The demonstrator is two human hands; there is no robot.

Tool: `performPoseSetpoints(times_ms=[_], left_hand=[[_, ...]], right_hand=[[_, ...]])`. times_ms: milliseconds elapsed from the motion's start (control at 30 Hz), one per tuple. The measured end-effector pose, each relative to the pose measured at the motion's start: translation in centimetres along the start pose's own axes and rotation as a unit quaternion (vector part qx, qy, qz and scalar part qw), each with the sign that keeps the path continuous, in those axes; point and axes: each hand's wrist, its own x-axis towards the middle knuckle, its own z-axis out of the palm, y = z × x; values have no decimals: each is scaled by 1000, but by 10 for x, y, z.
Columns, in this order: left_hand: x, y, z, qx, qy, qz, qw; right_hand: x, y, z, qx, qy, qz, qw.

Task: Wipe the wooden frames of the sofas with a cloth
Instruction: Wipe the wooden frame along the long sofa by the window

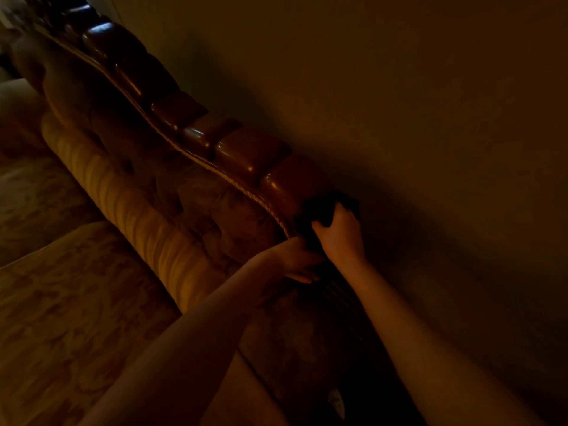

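Note:
The room is dim. A carved, glossy wooden frame (246, 155) runs along the top of the sofa back, from upper left down to the centre. My right hand (339, 233) grips a dark cloth (319, 210) and holds it on the frame's top. Just below and to the left, my left hand (296, 259) rests on the sofa back beside the frame's rope trim; its fingers lie fairly straight, and how far they touch the cloth I cannot tell.
A plain wall (430, 118) stands close behind the sofa. A ribbed bolster cushion (138, 216) lies along the sofa back, with patterned seat cushions (61, 302) at lower left. A dark gap runs between sofa and wall at the bottom.

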Motion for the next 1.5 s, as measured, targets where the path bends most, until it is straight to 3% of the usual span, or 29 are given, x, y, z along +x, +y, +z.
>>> performPoseSetpoints(times_ms=[133,267,300,367,467,533,600,733,800,867,933,1000,1067,1133,1167,1267,1367,1433,1500], left_hand=[[-8,4,-24,-62,187,56,979],[-18,6,-54,-162,430,181,870],[-17,7,-53,-143,454,227,850],[-6,-5,-45,-47,443,296,845],[33,-53,-31,167,423,302,838],[58,-83,-21,298,438,305,791],[76,-94,-9,342,470,312,752],[98,-107,13,318,526,349,707],[106,-125,36,296,512,382,711],[115,-149,55,283,473,361,752],[131,-171,64,275,435,319,796],[144,-182,73,254,411,261,836],[149,-183,86,174,378,207,885],[153,-181,101,17,326,114,938],[156,-179,105,-64,307,73,947],[164,-164,97,-255,307,5,917],[161,-153,77,-449,247,-65,856],[152,-151,73,-504,217,-78,832],[138,-139,71,-493,210,-65,842]], right_hand=[[-9,-26,-11,-8,43,-92,995],[-8,-44,-6,-14,96,-205,974],[-9,-39,2,-27,99,-229,968],[-12,-17,18,-44,80,-242,966],[-23,23,35,-72,56,-191,977],[-32,48,48,-123,48,-153,979],[-43,66,60,-56,45,-120,990],[-55,108,83,-11,47,-83,995],[-63,121,86,33,27,-34,999],[-67,138,91,-25,7,9,1000],[-60,162,94,-10,-4,23,1000],[-42,184,98,31,-34,97,994],[-18,194,98,136,-52,222,964],[-1,199,97,211,-87,315,921],[2,195,97,259,-100,350,895],[2,190,102,309,-100,362,873],[-11,176,102,390,-96,399,824],[-21,164,100,411,-110,422,801],[-30,147,91,394,-108,422,810]])
